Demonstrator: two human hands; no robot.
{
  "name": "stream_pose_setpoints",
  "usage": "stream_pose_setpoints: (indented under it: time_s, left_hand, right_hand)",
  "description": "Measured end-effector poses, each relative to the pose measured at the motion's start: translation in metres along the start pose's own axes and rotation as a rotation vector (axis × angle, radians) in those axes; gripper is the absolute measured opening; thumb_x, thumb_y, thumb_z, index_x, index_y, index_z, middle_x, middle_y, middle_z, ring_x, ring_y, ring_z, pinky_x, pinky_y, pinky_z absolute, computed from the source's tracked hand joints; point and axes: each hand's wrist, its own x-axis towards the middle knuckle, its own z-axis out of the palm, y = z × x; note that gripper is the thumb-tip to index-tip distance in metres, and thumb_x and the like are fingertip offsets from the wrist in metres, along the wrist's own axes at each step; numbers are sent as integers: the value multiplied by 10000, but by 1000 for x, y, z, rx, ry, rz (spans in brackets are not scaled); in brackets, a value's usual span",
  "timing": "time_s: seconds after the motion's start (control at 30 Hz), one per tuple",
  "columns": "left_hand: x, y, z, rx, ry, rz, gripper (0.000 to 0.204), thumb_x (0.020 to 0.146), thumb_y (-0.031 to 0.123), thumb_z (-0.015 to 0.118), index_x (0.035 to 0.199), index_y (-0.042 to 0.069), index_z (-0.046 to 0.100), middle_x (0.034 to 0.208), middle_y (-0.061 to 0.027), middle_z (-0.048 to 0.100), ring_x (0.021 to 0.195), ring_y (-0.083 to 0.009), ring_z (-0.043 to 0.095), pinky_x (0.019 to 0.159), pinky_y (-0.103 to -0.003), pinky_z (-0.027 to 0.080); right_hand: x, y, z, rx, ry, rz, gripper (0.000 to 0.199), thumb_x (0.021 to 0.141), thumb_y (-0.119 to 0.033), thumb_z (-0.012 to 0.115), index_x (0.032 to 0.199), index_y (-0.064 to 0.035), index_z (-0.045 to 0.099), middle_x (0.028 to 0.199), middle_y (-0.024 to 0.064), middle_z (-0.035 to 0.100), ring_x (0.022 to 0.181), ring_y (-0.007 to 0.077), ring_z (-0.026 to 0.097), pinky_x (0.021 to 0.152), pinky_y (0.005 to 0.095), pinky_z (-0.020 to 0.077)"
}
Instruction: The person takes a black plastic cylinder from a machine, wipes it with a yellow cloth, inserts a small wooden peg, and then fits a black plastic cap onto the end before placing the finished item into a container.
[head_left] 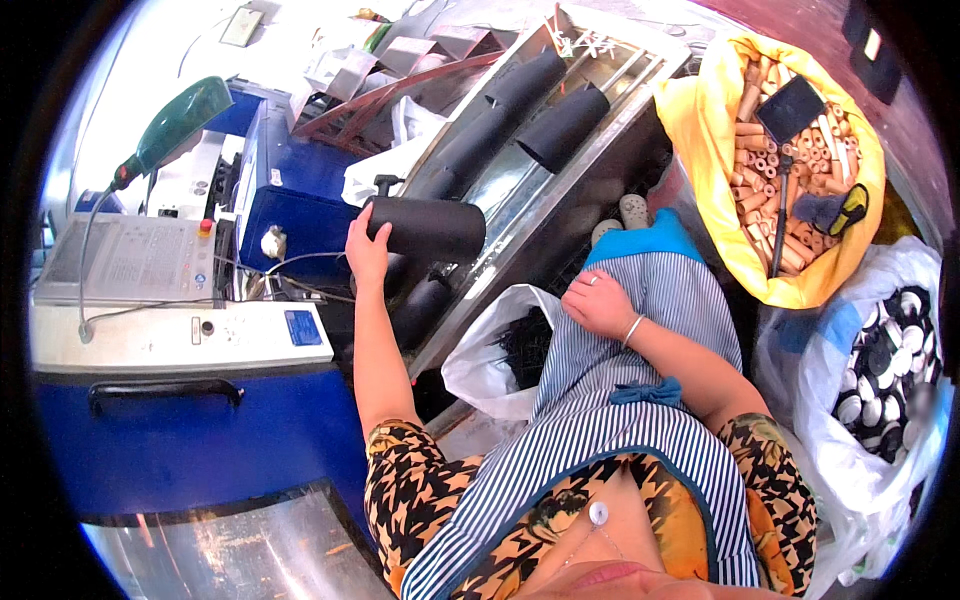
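Observation:
My left hand (368, 247) grips the left end of a thick black cylinder (430, 229), its fingers curled round the end face. The cylinder lies level above a long metal trough (497, 262). Just above its left end shows a small black T-shaped knob (385, 184). More black cylinders (565, 128) lie in the trough, several of them in a row along its far left side. My right hand (598, 304) rests on the striped apron over my lap, fingers curled together, with nothing seen in them.
A blue machine (190, 440) with a control panel (130, 255) and green lamp (180, 120) stands left. At right are a yellow sack (690, 130) of tan tubes and a clear bag (800, 385) of black and white round pieces. A white bag (475, 365) holds black scraps.

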Motion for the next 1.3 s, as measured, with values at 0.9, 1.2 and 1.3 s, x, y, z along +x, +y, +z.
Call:
stream_pose_setpoints:
  time_s: [0.9,1.2,1.3]
  left_hand:
    - [-46,6,28,33,-114,301,303,790,302,746,997,104,646,1315,-131,545,1213,-352,499,1019,-452,384]
    - [-79,11,17,7,-149,302,265,744,205,753,907,94,577,1387,-108,494,1292,-344,443,1031,-458,362]
    - [-107,18,8,7,-116,332,260,709,184,760,884,102,586,1394,-103,497,1315,-324,439,1034,-459,342]
  right_hand:
    - [-100,165,-364,-611,-306,275,227,672,12,664,885,-28,594,1213,131,583,1206,358,517,1006,421,434]
    - [-78,175,-319,-504,-224,468,314,988,-249,498,1109,25,594,1044,182,642,974,347,601,858,379,469]
    - [24,58,-239,463,-432,743,281,1022,-224,467,1142,5,579,1024,61,633,937,143,596,826,305,494]
